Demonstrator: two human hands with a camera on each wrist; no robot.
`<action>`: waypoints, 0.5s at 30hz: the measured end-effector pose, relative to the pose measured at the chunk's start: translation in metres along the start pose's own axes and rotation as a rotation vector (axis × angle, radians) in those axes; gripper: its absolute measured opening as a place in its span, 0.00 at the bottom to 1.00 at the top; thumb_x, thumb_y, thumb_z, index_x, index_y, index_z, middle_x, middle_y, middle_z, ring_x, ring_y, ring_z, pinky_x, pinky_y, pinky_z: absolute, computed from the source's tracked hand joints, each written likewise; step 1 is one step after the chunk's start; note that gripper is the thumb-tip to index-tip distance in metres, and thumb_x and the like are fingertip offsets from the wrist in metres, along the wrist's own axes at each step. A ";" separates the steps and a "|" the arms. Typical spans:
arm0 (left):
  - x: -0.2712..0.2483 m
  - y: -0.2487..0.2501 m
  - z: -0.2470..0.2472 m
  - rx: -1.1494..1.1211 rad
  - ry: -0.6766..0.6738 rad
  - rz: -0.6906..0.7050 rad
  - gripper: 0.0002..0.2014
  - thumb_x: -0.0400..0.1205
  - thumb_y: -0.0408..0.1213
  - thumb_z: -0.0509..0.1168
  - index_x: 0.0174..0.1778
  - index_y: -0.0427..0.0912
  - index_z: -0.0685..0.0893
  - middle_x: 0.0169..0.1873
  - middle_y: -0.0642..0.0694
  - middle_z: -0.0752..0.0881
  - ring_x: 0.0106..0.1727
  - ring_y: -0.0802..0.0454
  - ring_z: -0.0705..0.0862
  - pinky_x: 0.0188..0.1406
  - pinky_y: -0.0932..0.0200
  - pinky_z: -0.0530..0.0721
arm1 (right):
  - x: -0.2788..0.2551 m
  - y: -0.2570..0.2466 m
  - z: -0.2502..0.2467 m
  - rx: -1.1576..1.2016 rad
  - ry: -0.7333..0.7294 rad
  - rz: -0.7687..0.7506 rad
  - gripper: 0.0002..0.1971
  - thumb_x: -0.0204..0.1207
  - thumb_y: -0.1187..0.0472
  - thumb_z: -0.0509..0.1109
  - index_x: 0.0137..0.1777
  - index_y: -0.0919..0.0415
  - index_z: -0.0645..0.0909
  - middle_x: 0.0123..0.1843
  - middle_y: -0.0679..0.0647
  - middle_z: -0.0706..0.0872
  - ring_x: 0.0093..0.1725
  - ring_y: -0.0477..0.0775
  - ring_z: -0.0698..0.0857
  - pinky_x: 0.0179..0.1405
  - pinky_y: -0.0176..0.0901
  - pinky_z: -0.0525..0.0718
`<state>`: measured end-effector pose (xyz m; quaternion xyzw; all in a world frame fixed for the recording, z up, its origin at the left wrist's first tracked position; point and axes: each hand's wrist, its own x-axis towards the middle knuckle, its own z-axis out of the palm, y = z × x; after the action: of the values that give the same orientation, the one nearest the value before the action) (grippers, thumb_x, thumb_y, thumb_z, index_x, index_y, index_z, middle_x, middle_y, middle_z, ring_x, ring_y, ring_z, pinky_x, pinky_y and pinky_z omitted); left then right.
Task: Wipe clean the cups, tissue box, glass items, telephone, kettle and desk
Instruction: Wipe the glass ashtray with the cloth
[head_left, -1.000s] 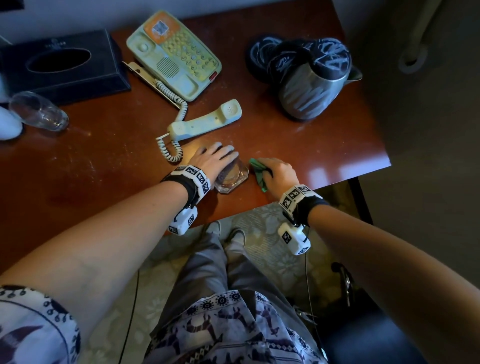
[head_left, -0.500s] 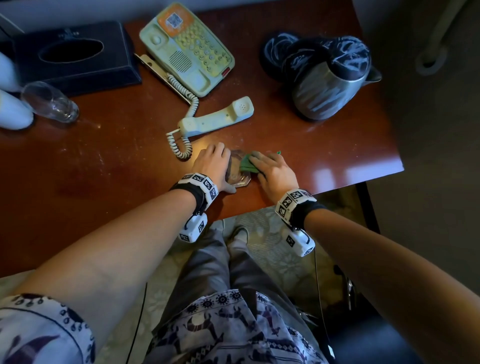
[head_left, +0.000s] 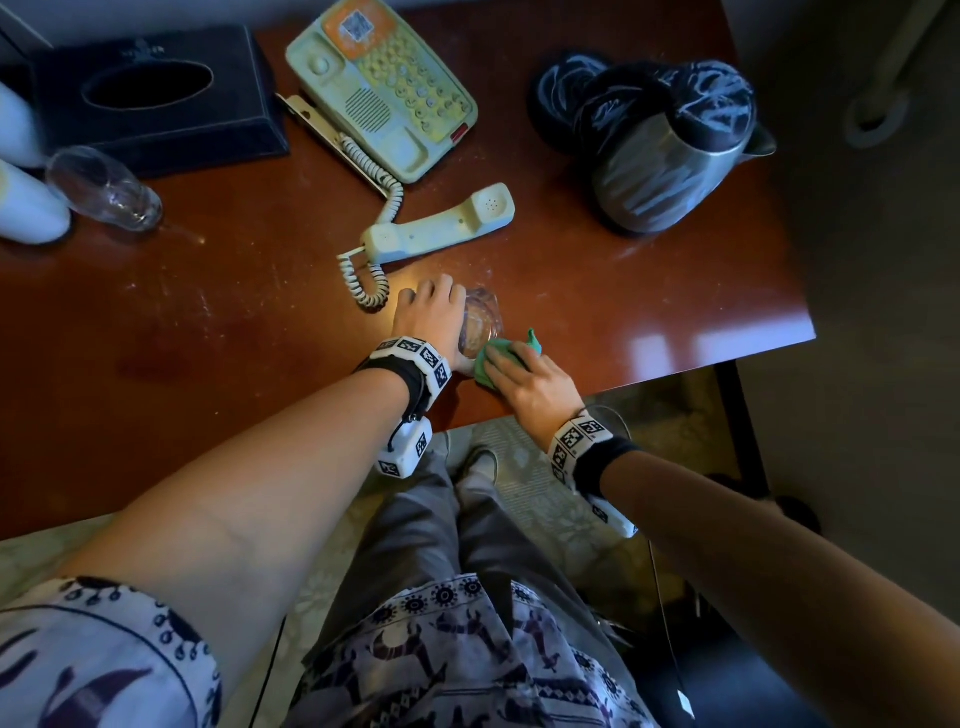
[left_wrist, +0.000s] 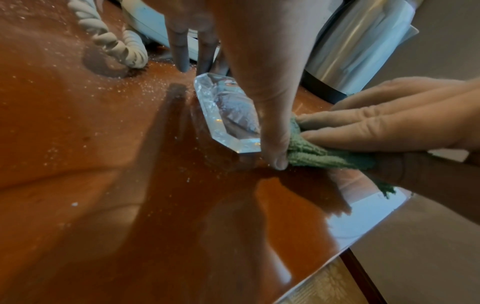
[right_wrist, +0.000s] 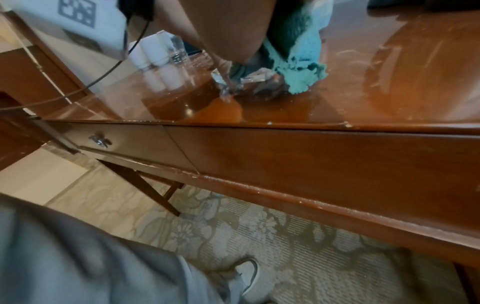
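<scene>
Centre of head view: left hand (head_left: 436, 322) grips glass dish (head_left: 480, 325), right hand (head_left: 530, 379) pinches green cloth (head_left: 501, 356); dish facets (left_wrist: 226, 111) clear only in left-wrist view.

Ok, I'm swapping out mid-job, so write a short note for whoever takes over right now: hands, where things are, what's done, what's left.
Left hand: holds the faceted glass dish tipped on edge on the desk.
Right hand: presses the green cloth against the dish's near side.
Where things are: handset off the telephone, lying on the desk; kettle back right; tissue box, drinking glass and white cups back left.
Done: cannot tell.
Left: finish the dish; white specks show on the desk near the coiled cord, so the desk needs wiping.
</scene>
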<state>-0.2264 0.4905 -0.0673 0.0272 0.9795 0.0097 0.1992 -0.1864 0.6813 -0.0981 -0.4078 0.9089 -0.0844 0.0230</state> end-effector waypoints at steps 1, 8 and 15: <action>0.000 0.000 0.000 0.002 0.002 0.001 0.45 0.61 0.67 0.79 0.65 0.40 0.75 0.63 0.43 0.77 0.63 0.42 0.77 0.58 0.46 0.74 | 0.000 -0.001 0.001 -0.002 0.003 -0.016 0.19 0.79 0.64 0.57 0.64 0.59 0.86 0.66 0.52 0.87 0.62 0.62 0.85 0.57 0.52 0.86; 0.001 0.001 0.000 0.029 -0.021 0.007 0.50 0.58 0.70 0.79 0.68 0.42 0.73 0.66 0.45 0.74 0.66 0.43 0.75 0.60 0.46 0.72 | 0.010 0.022 -0.010 -0.040 -0.010 -0.018 0.22 0.76 0.62 0.56 0.63 0.57 0.87 0.65 0.50 0.87 0.60 0.62 0.86 0.49 0.50 0.88; 0.000 0.001 0.001 0.022 -0.019 -0.006 0.53 0.57 0.73 0.78 0.70 0.42 0.73 0.68 0.45 0.74 0.67 0.43 0.75 0.62 0.44 0.73 | 0.022 0.022 -0.011 -0.002 -0.050 0.046 0.22 0.76 0.61 0.55 0.63 0.62 0.86 0.63 0.55 0.88 0.60 0.61 0.85 0.49 0.52 0.90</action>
<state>-0.2262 0.4916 -0.0687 0.0264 0.9778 -0.0021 0.2080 -0.2187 0.6812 -0.0905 -0.3887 0.9172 -0.0727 0.0475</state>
